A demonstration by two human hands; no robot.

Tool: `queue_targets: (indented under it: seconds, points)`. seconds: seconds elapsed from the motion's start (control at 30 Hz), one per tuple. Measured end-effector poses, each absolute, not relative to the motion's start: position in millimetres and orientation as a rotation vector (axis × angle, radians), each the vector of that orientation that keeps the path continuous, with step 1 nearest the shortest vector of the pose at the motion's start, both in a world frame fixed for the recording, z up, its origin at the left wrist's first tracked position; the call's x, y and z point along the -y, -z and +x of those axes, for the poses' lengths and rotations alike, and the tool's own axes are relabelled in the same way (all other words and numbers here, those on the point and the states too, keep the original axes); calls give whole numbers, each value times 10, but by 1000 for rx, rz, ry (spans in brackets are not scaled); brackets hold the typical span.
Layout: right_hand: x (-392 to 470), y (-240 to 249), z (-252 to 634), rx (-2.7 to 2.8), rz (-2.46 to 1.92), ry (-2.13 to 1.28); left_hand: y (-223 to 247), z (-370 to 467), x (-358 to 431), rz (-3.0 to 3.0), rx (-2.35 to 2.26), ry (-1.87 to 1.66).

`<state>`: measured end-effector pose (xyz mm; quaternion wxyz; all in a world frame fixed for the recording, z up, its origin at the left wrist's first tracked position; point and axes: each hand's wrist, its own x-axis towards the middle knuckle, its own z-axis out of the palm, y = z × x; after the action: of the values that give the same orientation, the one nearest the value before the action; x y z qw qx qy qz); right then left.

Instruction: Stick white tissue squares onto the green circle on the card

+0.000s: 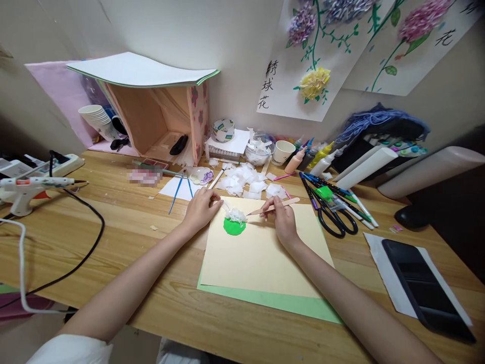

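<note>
Clock centred on green disc (234, 228): disc laid on cream sheet (265, 263), its top covered by white tuft (235, 216). At 10 o'clock, left hand (202, 206): fingers curled together, held at tuft's edge; whether paper is pinched cannot be told. At 3 o'clock, right hand (283, 221): pointed wooden stick (256, 212) pinched between thumb and fingers, tip held just beside tuft. At 12, loose white pieces (242, 177) heaped. At 3, past right hand, scissors (352, 225) laid. Far off at 9, glue gun (38, 183) seen.

Room over paper (261, 263), scissors (326, 205) beside
</note>
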<state>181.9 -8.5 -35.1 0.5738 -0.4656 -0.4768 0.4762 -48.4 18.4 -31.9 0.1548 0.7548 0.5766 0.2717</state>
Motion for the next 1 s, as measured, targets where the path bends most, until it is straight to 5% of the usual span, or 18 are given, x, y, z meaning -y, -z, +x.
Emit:
queue_targets:
  seconds: [0.57, 1.0]
  points:
    - [-50, 358, 1986, 1078, -977, -1581, 292, -651, -46, 1687, -1325, -980]
    - [-81, 363, 2012, 1118, -965, -1632, 176, -563, 19, 2189, -1409, -628]
